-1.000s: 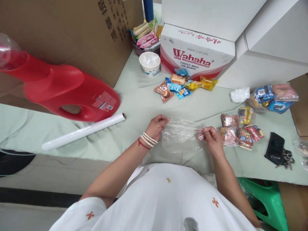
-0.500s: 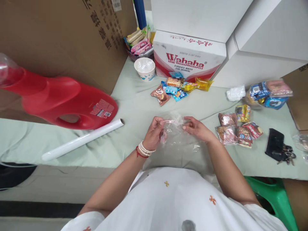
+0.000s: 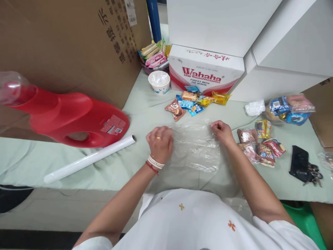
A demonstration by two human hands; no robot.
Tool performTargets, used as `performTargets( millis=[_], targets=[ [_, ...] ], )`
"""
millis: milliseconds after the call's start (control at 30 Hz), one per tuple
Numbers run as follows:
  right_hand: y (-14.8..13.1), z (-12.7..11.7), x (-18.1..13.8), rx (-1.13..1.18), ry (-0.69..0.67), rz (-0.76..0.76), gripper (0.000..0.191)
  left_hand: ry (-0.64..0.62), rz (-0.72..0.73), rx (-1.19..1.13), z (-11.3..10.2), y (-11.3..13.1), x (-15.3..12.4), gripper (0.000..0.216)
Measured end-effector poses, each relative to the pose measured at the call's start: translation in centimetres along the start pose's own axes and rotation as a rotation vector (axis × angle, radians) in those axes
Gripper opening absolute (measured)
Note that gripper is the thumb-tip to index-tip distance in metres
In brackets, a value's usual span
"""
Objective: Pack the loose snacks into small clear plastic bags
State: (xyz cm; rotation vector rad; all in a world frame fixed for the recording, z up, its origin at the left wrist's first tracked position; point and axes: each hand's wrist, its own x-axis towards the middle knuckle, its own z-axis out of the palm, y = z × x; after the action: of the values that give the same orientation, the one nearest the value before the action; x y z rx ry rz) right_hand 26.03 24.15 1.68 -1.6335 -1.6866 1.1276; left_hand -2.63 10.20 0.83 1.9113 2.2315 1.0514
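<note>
A clear plastic bag (image 3: 195,147) lies spread between my hands, thin and wrinkled, above the green cloth. My right hand (image 3: 223,133) pinches its upper right corner between thumb and fingers. At the upper left edge of the bag, my left hand (image 3: 160,142) is closed with the back of the hand up; the fingertips are partly hidden. Just beyond the bag lies a pile of small wrapped snacks (image 3: 188,102), brown, blue and yellow. Right of my right hand is a second group of packaged snacks (image 3: 265,152).
A red jug (image 3: 78,119) and a white tube (image 3: 91,159) lie at left. A paper cup (image 3: 159,82) stands before a snack basket (image 3: 153,57). Behind is a Wahaha box (image 3: 205,71). At right are a bag of snacks (image 3: 291,109), a black pouch (image 3: 299,163) and keys (image 3: 315,176).
The bunched plastic bag has been spread out flat and wide. My left hand has moved left and turned back-up; my right hand has moved slightly right.
</note>
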Motion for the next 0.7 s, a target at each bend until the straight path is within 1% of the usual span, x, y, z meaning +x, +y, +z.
performTargets(
  millis=[33, 67, 100, 133, 200, 233, 267, 333, 400, 433, 500, 567, 633, 700],
  targets=[
    [0.0, -0.6, 0.4, -0.13, -0.011, 0.002, 0.024, -0.122, 0.135, 0.027, 0.0, 0.1, -0.2, 0.027],
    [-0.2, -1.3, 0.8, -0.279, -0.014, -0.006, 0.022, -0.241, 0.233, 0.048, 0.0, 0.1, -0.5, 0.029],
    [-0.7, -1.9, 1.3, -0.433, -0.002, -0.031, 0.022, -0.337, 0.29, 0.069, 0.1, 0.1, -0.9, 0.033],
    [-1.4, -2.4, 1.7, -0.575, 0.024, -0.078, 0.023, -0.403, 0.31, 0.094, 0.2, 0.0, -1.4, 0.038],
    [-3.6, -2.4, 2.8, -0.774, 0.062, -0.22, 0.028, -0.472, 0.302, 0.136, 0.3, -0.1, -2.5, 0.046],
    [-4.9, -1.9, 3.5, -0.829, 0.048, -0.301, 0.03, -0.488, 0.297, 0.147, 0.3, 0.0, -3.0, 0.049],
    [-6.3, -1.0, 4.1, -0.868, 0.006, -0.377, 0.032, -0.497, 0.297, 0.154, 0.2, 0.1, -3.6, 0.05],
    [-8.9, 1.6, 5.6, -0.937, -0.107, -0.5, 0.033, -0.499, 0.293, 0.157, 0.0, 0.5, -4.5, 0.051],
    [-10.7, 4.7, 7.2, -1.013, -0.171, -0.589, 0.037, -0.495, 0.285, 0.156, -0.2, 0.8, -5.0, 0.051],
    [-11.1, 6.0, 7.9, -1.045, -0.188, -0.619, 0.038, -0.494, 0.281, 0.156, -0.2, 0.9, -5.1, 0.05],
    [-11.2, 7.7, 9.2, -1.052, -0.189, -0.641, 0.037, -0.489, 0.272, 0.154, -0.2, 1.0, -5.1, 0.05],
    [-10.5, 7.7, 10.2, -0.983, -0.14, -0.62, 0.036, -0.487, 0.266, 0.146, -0.2, 0.9, -5.0, 0.05],
    [-9.4, 6.4, 10.8, -0.864, -0.049, -0.582, 0.037, -0.489, 0.262, 0.132, -0.2, 0.9, -5.0, 0.05],
    [-8.1, 4.5, 11.1, -0.649, 0.033, -0.526, 0.036, -0.495, 0.253, 0.118, -0.2, 0.9, -4.9, 0.05]
  ],
)
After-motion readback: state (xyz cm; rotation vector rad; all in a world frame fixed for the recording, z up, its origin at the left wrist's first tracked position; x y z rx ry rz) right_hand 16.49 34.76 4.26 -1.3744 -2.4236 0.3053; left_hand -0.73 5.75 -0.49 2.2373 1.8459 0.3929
